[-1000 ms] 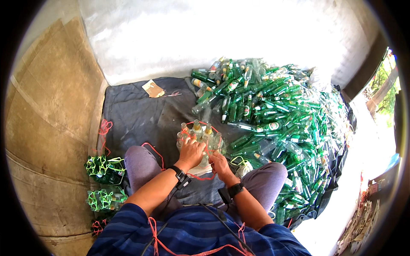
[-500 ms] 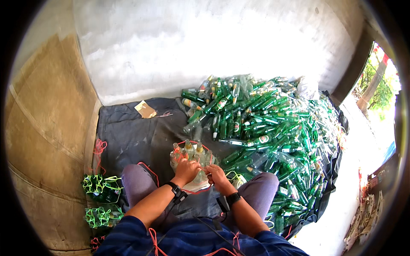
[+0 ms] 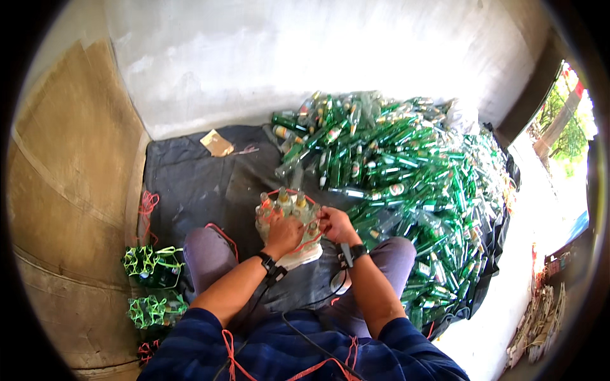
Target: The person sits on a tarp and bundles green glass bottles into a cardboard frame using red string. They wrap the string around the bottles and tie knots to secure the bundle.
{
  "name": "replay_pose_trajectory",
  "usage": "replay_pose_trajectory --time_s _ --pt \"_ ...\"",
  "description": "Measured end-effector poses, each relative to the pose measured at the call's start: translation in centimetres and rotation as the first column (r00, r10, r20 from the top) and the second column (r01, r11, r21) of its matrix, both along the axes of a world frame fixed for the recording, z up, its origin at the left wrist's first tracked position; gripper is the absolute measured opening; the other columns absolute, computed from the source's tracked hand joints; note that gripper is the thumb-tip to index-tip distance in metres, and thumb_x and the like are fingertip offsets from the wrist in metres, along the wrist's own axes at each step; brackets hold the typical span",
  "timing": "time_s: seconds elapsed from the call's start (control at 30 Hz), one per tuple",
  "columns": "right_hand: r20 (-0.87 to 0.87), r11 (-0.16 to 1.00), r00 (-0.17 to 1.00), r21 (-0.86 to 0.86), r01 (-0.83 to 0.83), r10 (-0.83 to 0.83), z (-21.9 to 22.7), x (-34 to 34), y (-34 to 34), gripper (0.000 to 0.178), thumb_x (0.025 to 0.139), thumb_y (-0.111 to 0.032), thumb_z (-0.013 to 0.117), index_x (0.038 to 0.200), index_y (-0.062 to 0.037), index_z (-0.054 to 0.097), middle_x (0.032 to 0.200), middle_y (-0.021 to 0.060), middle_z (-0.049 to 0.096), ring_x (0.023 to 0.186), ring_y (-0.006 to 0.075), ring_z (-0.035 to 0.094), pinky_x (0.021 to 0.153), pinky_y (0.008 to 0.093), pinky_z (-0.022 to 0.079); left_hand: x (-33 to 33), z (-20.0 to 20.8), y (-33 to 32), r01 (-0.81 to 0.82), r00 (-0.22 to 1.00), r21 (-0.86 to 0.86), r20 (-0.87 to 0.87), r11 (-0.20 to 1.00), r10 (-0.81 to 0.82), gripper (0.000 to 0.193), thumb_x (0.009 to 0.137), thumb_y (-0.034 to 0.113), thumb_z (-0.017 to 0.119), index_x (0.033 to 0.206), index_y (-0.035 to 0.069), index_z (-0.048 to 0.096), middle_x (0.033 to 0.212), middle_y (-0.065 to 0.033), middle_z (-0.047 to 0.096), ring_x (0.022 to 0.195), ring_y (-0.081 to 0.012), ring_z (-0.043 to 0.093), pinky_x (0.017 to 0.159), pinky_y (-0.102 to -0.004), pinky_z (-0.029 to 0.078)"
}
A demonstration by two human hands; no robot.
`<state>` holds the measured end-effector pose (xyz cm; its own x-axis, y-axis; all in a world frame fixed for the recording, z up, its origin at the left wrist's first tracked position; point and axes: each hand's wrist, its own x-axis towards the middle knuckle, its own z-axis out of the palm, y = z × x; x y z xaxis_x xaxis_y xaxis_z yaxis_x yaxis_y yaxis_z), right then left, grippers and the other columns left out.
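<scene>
Several clear glass bottles (image 3: pixel 283 200) stand upright in a tight cluster in front of me, between my knees. Red cord (image 3: pixel 309 242) loops around and between their necks. My left hand (image 3: pixel 284 236) is closed at the near side of the cluster, the cord in its fingers, which are partly hidden behind the back of the hand. At the right side of the cluster my right hand (image 3: pixel 335 226) pinches the cord beside the outer bottles. A pale flat piece (image 3: pixel 301 257) shows beneath the bottles on my side.
A large heap of mostly green bottles (image 3: pixel 394 165) lies to the right. Bottle bundles tied with yellow-green cord (image 3: pixel 152 261) stand at the left, near a tangle of red cord (image 3: pixel 149 203). Cardboard (image 3: pixel 217 143) rests on the dark sheet (image 3: pixel 184 168) by the white wall (image 3: pixel 254 63).
My hands have drawn apart: the right moved outward and farther away, around the cluster's right side. My left hand shifted slightly right and farther away. The whole view tilted a little.
</scene>
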<state>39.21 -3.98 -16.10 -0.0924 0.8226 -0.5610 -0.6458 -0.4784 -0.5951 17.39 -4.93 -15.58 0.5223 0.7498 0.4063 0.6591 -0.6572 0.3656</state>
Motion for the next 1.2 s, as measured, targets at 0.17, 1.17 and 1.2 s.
replay_pose_trajectory --time_s 0.17,1.17,1.2 --pt "-0.156 0.994 0.984 -0.074 0.079 -0.090 -0.5 -0.1 -0.5 0.025 0.106 -0.020 0.044 0.088 -0.0042 0.052 0.074 0.0021 0.055 0.049 0.0075 0.036 0.049 0.0224 0.037 0.5 0.2 0.1 -0.061 0.998 -0.013 -0.023 0.998 0.061 0.023 0.089 0.030 0.060 0.078 0.013 0.072 0.080 -0.0082 0.066 0.080 -0.0295 0.064 0.081 -0.0471 0.039" --pt "0.960 0.772 0.122 0.276 -0.573 -0.253 -2.0 -0.6 -2.9 0.023 0.092 -0.014 0.050 0.099 -0.0013 0.068 0.092 0.0227 0.067 0.094 0.0428 0.063 0.083 0.0463 0.052 -1.4 2.2 1.4 0.021 0.951 -0.184 0.308 0.983 0.038 0.015 0.083 0.015 0.071 0.097 0.011 0.065 0.085 -0.0092 0.066 0.086 -0.0310 0.065 0.076 -0.0435 0.050" --pt "0.957 0.776 0.115 0.285 -0.563 -0.268 -2.1 -0.7 -3.0 0.023 0.092 -0.013 0.049 0.098 -0.0016 0.068 0.092 0.0224 0.067 0.094 0.0428 0.063 0.083 0.0461 0.052 -2.1 2.7 1.5 -0.046 0.942 -0.164 0.321 0.985 0.098 0.017 0.082 0.014 0.072 0.096 0.011 0.064 0.085 -0.0093 0.066 0.086 -0.0322 0.065 0.074 -0.0443 0.050"
